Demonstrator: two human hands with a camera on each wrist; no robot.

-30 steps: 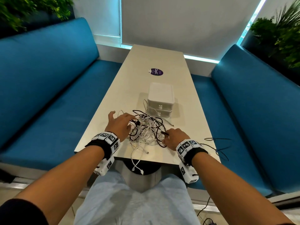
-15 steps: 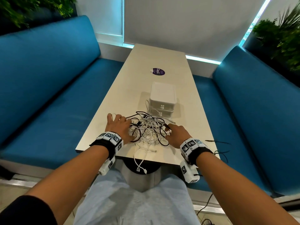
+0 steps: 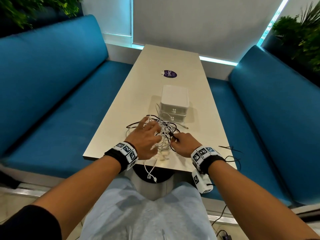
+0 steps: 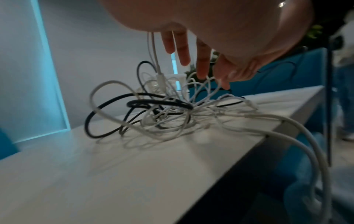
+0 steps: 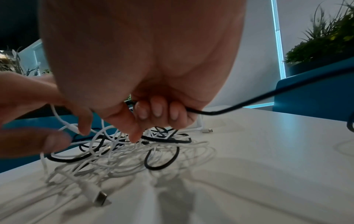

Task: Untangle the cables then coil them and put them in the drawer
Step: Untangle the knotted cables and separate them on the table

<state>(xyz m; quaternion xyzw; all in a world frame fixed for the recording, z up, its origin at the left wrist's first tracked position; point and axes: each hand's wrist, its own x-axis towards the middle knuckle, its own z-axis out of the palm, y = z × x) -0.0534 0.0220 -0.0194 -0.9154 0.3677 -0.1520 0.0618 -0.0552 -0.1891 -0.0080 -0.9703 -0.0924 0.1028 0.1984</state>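
Observation:
A tangle of white and black cables [image 3: 164, 134] [image 4: 162, 112] [image 5: 124, 151] lies on the pale table [image 3: 138, 94], just in front of a small white drawer box [image 3: 174, 103] with both drawers closed. My left hand [image 3: 149, 125] [image 4: 201, 68] hovers over the tangle's left side with straight, spread fingers whose tips touch white loops; a white cable [image 4: 153, 50] runs up past them. My right hand [image 3: 178, 141] [image 5: 153, 115], at the tangle's right side, grips a black cable [image 5: 239, 106] in curled fingers. That cable trails off to the right.
A white cable end [image 3: 152, 175] dangles over the table's near edge. Black cable [image 3: 230, 153] hangs past the right edge. A purple sticker [image 3: 170, 74] lies beyond the box. Blue benches [image 3: 52, 101] flank the table, with plants behind them.
My left hand has lifted from the table at the tangle's left and moved over the tangle with fingers spread. The right hand stays beside the pile.

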